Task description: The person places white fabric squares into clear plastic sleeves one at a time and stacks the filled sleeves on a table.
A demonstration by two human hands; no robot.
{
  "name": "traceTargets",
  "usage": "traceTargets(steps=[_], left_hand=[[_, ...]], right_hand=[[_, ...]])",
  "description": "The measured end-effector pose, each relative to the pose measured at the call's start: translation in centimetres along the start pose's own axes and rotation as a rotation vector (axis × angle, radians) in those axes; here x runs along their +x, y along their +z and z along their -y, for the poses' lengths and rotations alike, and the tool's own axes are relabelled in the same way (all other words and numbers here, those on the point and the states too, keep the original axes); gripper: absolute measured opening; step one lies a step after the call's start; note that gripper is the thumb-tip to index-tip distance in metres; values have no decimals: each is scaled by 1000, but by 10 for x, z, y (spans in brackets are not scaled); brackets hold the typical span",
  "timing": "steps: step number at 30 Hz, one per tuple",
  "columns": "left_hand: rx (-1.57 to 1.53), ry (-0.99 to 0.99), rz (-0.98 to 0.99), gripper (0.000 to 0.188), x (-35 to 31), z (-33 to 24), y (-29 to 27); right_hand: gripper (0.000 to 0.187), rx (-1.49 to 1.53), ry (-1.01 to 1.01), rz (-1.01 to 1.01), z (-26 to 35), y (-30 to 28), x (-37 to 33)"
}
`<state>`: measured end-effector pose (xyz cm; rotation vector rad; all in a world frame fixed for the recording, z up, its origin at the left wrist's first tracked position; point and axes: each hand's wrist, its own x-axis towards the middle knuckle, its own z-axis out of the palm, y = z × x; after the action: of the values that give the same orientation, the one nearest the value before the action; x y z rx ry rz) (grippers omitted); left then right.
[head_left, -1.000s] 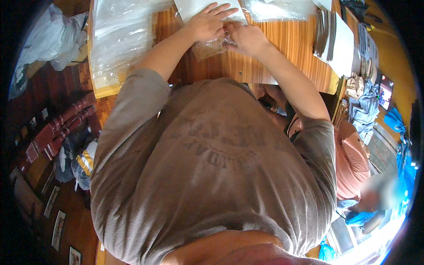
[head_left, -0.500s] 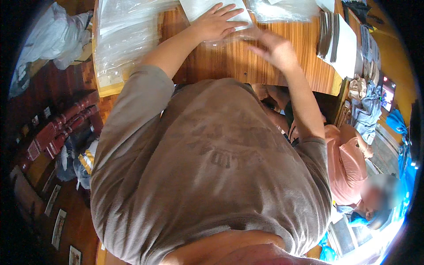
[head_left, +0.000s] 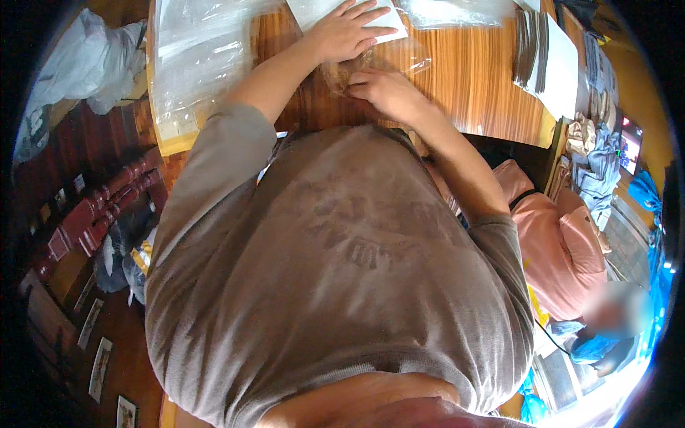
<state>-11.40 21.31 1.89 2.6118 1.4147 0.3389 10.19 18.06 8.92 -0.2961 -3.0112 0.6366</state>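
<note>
Two bare hands work at the far edge of a wooden table [head_left: 457, 93]. The left hand [head_left: 346, 30] lies flat with its fingers spread, palm down, pressing on a white sheet [head_left: 389, 25] and on the far end of a clear plastic bag [head_left: 378, 64]. The right hand [head_left: 385, 89] sits just near of it, fingers curled together and pinching the near edge of that same clear bag; what lies inside the bag cannot be told. The bag rests on the tabletop between the two hands, crinkled and glossy, touching the white sheet.

Left of the left forearm, a broad stack of clear plastic sleeves [head_left: 203, 57] covers the table's left end, shiny and wrinkled. More clear film [head_left: 453, 11] lies at the far edge, right of the white sheet. Toward the right end of the table stands a row of thin dark flat pieces [head_left: 531, 46] resting on a white rectangular sheet [head_left: 564, 68].

Nearer the camera, the person's grey shirt [head_left: 335, 264] fills the middle of the view. Off the table's right side another person in a pink top [head_left: 556, 250] sits low, and a heap of pale and blue cloth [head_left: 596, 153] lies beyond. On the far left, a white plastic sack [head_left: 78, 64] rests on the floor beside dark red turned wooden rails [head_left: 93, 217].
</note>
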Motion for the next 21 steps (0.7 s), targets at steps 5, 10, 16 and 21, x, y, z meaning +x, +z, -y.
traceTargets(steps=[5, 10, 16, 21], left_hand=[[103, 13, -14, 61, -3, -4, -6], [130, 35, -57, 67, 5, -5, -7], [132, -79, 13, 63, -29, -51, 12], [66, -48, -29, 87, -74, -78, 3]], right_hand=[[37, -84, 60, -182, -9, -13, -30], [41, -121, 174, -214, -65, -12, -62], [21, -141, 45, -296, -75, 6, -87], [26, -113, 24, -355, -99, 19, -104]])
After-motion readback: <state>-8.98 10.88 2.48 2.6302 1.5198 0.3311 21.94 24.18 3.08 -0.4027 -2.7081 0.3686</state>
